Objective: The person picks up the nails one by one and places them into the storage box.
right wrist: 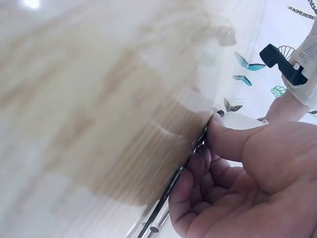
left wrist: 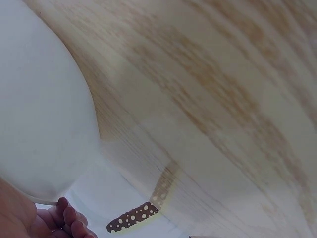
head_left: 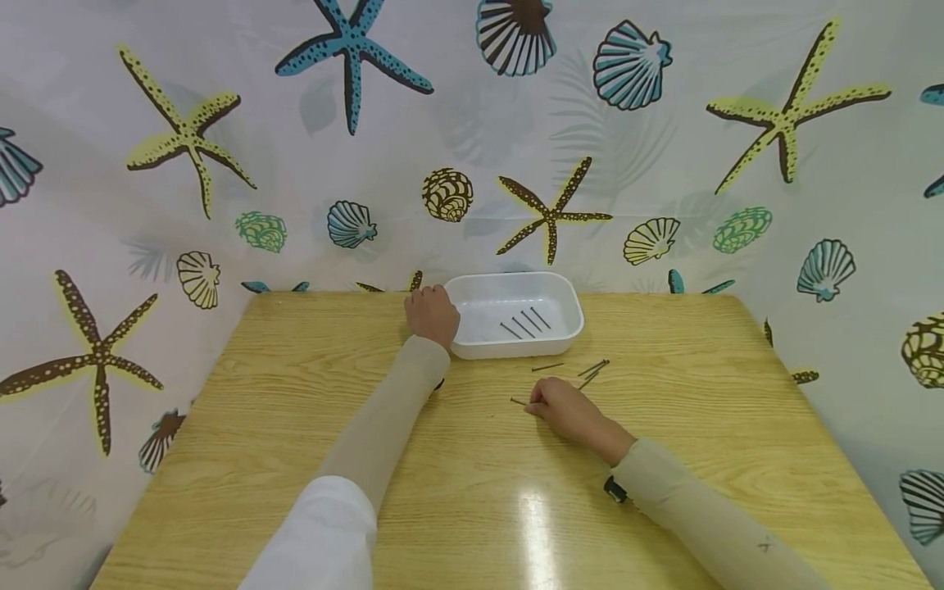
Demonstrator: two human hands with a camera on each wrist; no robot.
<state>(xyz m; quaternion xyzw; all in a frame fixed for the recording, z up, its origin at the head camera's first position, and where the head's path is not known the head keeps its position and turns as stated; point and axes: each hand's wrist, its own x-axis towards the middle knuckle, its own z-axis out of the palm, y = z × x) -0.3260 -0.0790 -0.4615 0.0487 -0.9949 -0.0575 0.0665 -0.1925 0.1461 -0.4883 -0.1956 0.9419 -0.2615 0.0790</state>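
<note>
A white plastic tray [head_left: 516, 348] stands at the back of the wooden table, with several nails [head_left: 525, 325] lying side by side in it. My left hand [head_left: 433, 314] grips the tray's left end; in the left wrist view its curled fingers [left wrist: 69, 218] are at the rim. In front of the tray my right hand [head_left: 566, 410] pinches a nail [head_left: 518, 401] low over the tabletop between thumb and fingertips, its head end sticking out to the left. Just beyond that hand lie a single nail [head_left: 548, 367] and a pair of nails [head_left: 594, 369].
The wooden table [head_left: 310, 360] reaches back to a hanging cloth [head_left: 472, 123] printed with starfish and shells. Dark wrist straps show at both sleeves, the right one with a small black buckle [head_left: 614, 489].
</note>
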